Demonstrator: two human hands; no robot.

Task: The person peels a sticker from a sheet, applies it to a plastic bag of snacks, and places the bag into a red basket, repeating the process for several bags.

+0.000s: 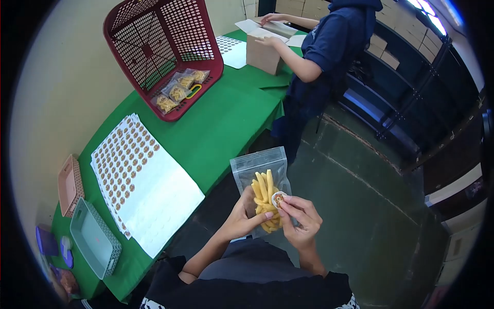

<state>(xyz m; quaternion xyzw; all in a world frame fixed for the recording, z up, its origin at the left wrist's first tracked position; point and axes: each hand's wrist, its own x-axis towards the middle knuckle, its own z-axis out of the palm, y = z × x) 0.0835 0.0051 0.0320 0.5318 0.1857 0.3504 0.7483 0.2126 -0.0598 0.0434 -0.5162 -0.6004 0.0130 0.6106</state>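
My left hand [241, 217] grips a clear zip bag [257, 166] of yellow stick-shaped snacks [262, 188], its thumb across the front. The bag is upright in front of my body, zip end away from me. Between the thumb and fingers of my right hand [303, 221] is a round sticker [278, 199] with a white rim and a brown printed design. It overlaps the right side of the bag in this view. On the green table to the left lie sheets of round stickers [128, 159], with bare backing on the near right part.
A red perforated basket [216, 67] lies tipped on the green table [206, 129], several filled bags [177, 92] inside. A teal tray [95, 237] and a pink tray [70, 185] sit at the left. Across the table a person [334, 46] handles an open cardboard box [263, 54].
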